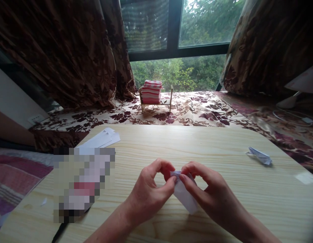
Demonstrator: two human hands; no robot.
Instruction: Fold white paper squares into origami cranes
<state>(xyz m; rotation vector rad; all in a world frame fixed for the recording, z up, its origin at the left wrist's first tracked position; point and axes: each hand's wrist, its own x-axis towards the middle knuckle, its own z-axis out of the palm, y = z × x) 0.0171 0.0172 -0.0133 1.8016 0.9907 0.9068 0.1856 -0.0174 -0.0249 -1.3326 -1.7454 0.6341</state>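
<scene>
Between my two hands is a small piece of white paper, folded at its top edge, with a plain flap hanging down toward me. My left hand pinches the upper left corner between thumb and fingers. On the other side, my right hand pinches the top edge, its thumb pressed on the fold. The fingertips nearly meet there and hide part of the crease. To the right on the table lies a folded paper piece, narrow and pointed.
White paper sheets lie at the table's back left, near a blurred-out object with a black strap. A small wooden rack holding folded striped cloths stands on the flowered window seat. A lamp is at far right.
</scene>
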